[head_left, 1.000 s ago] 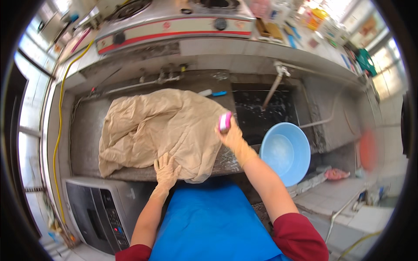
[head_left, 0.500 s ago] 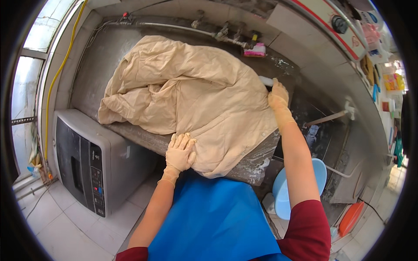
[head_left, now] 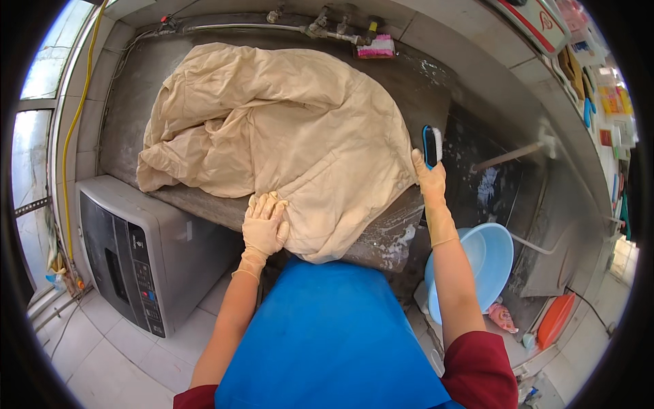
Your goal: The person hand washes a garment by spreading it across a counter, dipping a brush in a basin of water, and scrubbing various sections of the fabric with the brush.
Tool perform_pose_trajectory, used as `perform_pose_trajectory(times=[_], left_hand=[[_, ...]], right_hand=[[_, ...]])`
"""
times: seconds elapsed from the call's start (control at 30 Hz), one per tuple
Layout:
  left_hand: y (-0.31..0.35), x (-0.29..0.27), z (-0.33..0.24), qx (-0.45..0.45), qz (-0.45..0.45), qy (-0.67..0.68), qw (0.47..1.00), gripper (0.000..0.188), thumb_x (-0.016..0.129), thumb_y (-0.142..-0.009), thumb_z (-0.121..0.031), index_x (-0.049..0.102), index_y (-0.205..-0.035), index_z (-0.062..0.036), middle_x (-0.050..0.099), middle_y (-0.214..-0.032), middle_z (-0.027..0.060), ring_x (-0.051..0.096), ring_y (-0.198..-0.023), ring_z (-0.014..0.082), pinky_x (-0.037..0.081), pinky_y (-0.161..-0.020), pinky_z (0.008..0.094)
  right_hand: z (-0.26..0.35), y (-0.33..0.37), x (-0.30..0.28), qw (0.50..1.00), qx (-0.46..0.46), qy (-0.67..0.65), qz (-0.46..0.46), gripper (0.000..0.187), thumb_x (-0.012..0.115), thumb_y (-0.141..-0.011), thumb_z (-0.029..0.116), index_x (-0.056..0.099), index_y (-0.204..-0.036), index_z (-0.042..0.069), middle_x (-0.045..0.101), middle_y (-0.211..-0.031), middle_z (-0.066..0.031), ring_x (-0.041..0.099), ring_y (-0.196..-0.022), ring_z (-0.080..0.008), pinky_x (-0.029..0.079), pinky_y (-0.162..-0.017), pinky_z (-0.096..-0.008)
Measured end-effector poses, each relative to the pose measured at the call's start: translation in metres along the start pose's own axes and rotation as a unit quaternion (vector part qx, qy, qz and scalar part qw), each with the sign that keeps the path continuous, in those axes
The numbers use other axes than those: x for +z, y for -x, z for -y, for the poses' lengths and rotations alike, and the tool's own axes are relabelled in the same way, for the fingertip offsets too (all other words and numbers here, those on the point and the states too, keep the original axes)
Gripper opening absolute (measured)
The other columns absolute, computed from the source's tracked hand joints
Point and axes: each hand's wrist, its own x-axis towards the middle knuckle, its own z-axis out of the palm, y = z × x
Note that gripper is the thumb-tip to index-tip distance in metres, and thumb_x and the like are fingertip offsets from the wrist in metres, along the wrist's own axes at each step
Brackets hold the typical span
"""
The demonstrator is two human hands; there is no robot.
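Note:
A crumpled beige garment [head_left: 327, 136], wet-looking in places, is spread over a dark stone slab [head_left: 381, 249]. My left hand [head_left: 266, 225], in a pale latex glove, lies on the garment's near edge with its fingers stretched out. My right hand [head_left: 430, 180], gloved the same way, is closed round the end of a scrub brush [head_left: 429, 146] with a black and blue back and white bristles. The brush is turned on its side, just off the garment's right edge, its bristles facing right.
Taps and a pipe [head_left: 272, 28] run along the back wall, with a pink and white sponge [head_left: 375, 46] below them. To the left stands a grey washing machine [head_left: 146, 252]. A dark sink [head_left: 477, 177] lies right, a light-blue basin [head_left: 487, 266] below it.
My right hand has turned the brush from bristles at the garment's right edge to on its side, clear of the cloth. My left hand stays on the garment. The whole view has shifted slightly.

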Motion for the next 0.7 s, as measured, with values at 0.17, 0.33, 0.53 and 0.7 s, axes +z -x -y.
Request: perform_pose_trajectory(times=[0.17,0.33,0.53,0.7], left_hand=[[-0.017,-0.020,-0.009,-0.033,0.009,0.046,0.998,0.051,0.069,-0.084,-0.027,0.062,-0.132,-0.0089,0.056,-0.140,0.0162,0.051,-0.132,0.0377,0.037,-0.114,0.0521],[0.000,-0.016,-0.015,-0.208,-0.162,0.084,0.961,0.055,0.073,-0.087,-0.027,0.059,-0.137,-0.0073,0.061,-0.133,0.0200,0.056,-0.126,0.0382,0.043,-0.108,0.0472],[-0.021,-0.029,-0.067,-0.249,0.020,0.219,0.943,0.067,0.075,-0.086,-0.015,0.048,-0.147,-0.0017,0.070,-0.116,0.0180,0.065,-0.109,0.0379,0.049,-0.098,0.0458],[-0.030,-0.001,-0.088,-0.354,-0.006,0.409,0.841,0.062,0.055,-0.101,-0.005,0.031,-0.158,-0.0049,0.050,-0.148,0.0198,0.056,-0.129,0.0284,0.046,-0.108,0.0374]], right_hand=[[-0.011,-0.009,-0.018,0.979,0.028,-0.064,0.189,0.025,0.081,-0.087,0.024,0.063,-0.083,0.007,0.056,-0.071,0.0046,0.050,-0.061,-0.0064,0.041,-0.056,-0.0271],[0.033,-0.051,-0.035,0.939,-0.242,0.235,0.062,0.042,0.073,-0.087,0.024,0.061,-0.118,-0.002,0.069,-0.106,-0.0251,0.065,-0.098,-0.0461,0.055,-0.086,-0.0486],[0.097,-0.145,-0.074,0.886,-0.281,0.333,-0.156,0.048,0.075,-0.091,0.034,0.061,-0.118,-0.003,0.062,-0.129,-0.0257,0.060,-0.117,-0.0419,0.051,-0.094,-0.0485],[0.064,-0.072,-0.053,0.996,-0.084,-0.007,-0.042,0.032,0.076,-0.091,0.035,0.069,-0.078,0.007,0.059,-0.065,0.0024,0.051,-0.057,-0.0086,0.039,-0.054,-0.0315]])
